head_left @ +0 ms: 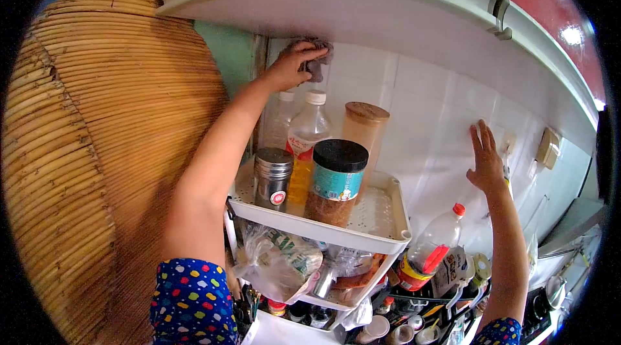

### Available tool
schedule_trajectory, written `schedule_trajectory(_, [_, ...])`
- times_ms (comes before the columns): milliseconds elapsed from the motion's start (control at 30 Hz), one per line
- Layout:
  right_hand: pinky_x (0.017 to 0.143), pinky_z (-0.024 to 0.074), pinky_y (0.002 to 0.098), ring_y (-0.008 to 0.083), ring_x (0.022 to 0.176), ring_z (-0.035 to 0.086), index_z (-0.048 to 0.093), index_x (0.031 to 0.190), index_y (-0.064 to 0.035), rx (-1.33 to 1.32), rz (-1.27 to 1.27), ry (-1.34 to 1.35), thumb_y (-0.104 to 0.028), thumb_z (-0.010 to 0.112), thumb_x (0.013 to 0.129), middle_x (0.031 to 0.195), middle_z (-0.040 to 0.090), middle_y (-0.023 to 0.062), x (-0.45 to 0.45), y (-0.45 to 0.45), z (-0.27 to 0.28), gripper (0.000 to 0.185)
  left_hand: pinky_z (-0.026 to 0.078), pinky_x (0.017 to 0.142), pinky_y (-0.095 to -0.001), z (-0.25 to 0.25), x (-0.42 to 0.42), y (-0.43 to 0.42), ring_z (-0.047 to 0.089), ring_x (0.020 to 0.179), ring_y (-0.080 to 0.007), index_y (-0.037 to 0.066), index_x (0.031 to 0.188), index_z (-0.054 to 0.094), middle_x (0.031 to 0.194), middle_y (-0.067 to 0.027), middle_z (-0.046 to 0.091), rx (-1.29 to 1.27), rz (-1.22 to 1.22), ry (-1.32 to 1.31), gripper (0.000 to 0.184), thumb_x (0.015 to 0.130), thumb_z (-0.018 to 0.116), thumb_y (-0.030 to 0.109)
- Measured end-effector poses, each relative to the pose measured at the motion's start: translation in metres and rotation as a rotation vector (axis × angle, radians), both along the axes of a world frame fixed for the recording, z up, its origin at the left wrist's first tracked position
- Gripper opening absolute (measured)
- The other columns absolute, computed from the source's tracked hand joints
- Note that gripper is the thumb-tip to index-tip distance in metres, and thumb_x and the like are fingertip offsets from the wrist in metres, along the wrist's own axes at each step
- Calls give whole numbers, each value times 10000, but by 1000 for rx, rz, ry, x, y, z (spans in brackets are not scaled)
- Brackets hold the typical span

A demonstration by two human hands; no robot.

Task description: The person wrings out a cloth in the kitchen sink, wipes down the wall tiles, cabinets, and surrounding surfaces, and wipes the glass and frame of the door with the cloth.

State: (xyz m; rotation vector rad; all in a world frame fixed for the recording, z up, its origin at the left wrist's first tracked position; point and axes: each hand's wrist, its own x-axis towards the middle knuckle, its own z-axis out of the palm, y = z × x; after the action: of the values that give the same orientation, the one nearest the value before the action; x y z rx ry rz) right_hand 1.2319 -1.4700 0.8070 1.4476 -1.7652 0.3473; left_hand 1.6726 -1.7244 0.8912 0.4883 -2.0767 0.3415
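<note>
My left hand (290, 65) presses a dark grey cloth (315, 68) against the white tiled wall (362, 73), just under the cabinet. Its fingers are bent over the cloth. Farther right, my right hand (486, 158) lies on the tiles with fingers apart and nothing in it. Below my left hand, on the top tier of a white rack (381, 238), stand an oil bottle (309, 128) with a white cap, a clear bottle (279, 122), a metal shaker (272, 180), a black-lidded jar (336, 183) and a tall container (366, 126) with a brown lid.
A cabinet (349, 5) overhangs the wall. Bamboo matting (123, 138) stands at the left. The lower tier holds plastic bags (278, 261). A red-capped bottle (430, 248) and several condiment containers crowd the lower right. A switch box (548, 149) is on the wall.
</note>
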Motion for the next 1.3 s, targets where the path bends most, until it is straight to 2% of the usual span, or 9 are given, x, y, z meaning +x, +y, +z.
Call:
schedule_trajectory(333, [1015, 466, 376, 320, 1429, 167, 159, 1498, -142, -7, -9, 25, -6, 692, 583, 1572, 88, 97, -7, -2, -1, 1067, 482, 911, -386, 5, 36, -22, 602, 1043, -318, 79, 1146, 636, 1097, -141, 640, -15, 363, 336, 441, 712, 715, 65])
schedule_trajectory(567, [1018, 462, 376, 322, 1429, 170, 166, 1495, -132, -15, 8, 16, -3, 697, 567, 1572, 83, 106, -9, -3, -3, 1077, 536, 814, -319, 10, 23, 9, 639, 978, -243, -9, 1021, 651, 1055, -129, 645, 555, -183, 946, 231, 792, 660, 27])
schedule_trajectory(700, [1034, 448, 375, 324, 1430, 165, 159, 1497, -127, -21, 24, 26, -4, 701, 571, 1570, 82, 115, -10, -3, -4, 1080, 514, 862, -340, 4, 46, 40, 615, 1015, -273, -6, 1070, 632, 1100, -151, 630, -70, 379, 235, 286, 791, 656, 48])
schedule_trajectory(800, [1050, 434, 373, 323, 1434, 151, 152, 1500, -131, -13, 6, 37, -10, 709, 575, 1570, 78, 116, -8, -2, -4, 1086, 464, 938, -397, 6, 37, 4, 587, 1069, -341, 8, 1133, 604, 1148, -178, 622, 657, -572, 924, 380, 783, 684, 133])
schedule_trajectory(867, [1060, 425, 373, 317, 1438, 135, 143, 1503, -135, -24, -25, 51, -17, 718, 577, 1572, 69, 108, -8, -3, -6, 1096, 570, 749, -350, 5, 44, -8, 621, 975, -265, 2, 1052, 621, 1063, -110, 616, -222, 658, 168, 248, 804, 634, 7])
schedule_trajectory(900, [1060, 425, 373, 317, 1438, 135, 143, 1503, -135, -22, -28, 49, -17, 718, 577, 1572, 69, 108, -10, -4, -7, 1096, 570, 749, -350, 8, 40, -13, 621, 975, -265, 2, 1052, 621, 1063, -110, 616, -221, 655, 166, 248, 804, 634, 7])
schedule_trajectory(1067, [1044, 443, 364, 309, 1441, 126, 134, 1506, -139, -51, -24, 85, -15, 726, 583, 1575, 66, 94, -11, -7, -9, 1103, 538, 835, -387, 31, 20, -26, 570, 1093, -281, 28, 1171, 575, 1190, -144, 590, 842, -451, 1339, 414, 783, 700, 102])
schedule_trajectory(1167, [1036, 450, 361, 306, 1442, 122, 134, 1506, -141, -58, 3, 46, -11, 727, 583, 1574, 66, 95, -10, -7, -9, 1105, 544, 839, -396, 15, 43, -19, 562, 1107, -295, 21, 1176, 571, 1207, -146, 581, -70, 766, 53, 420, 791, 705, 118])
schedule_trajectory(1300, [1039, 448, 365, 309, 1441, 126, 138, 1505, -143, -47, -4, 22, -2, 724, 579, 1573, 71, 95, -7, -5, -7, 1104, 565, 793, -376, 12, 51, -20, 577, 1087, -284, 18, 1166, 571, 1185, -154, 582, -92, 598, 96, 395, 807, 700, 121])
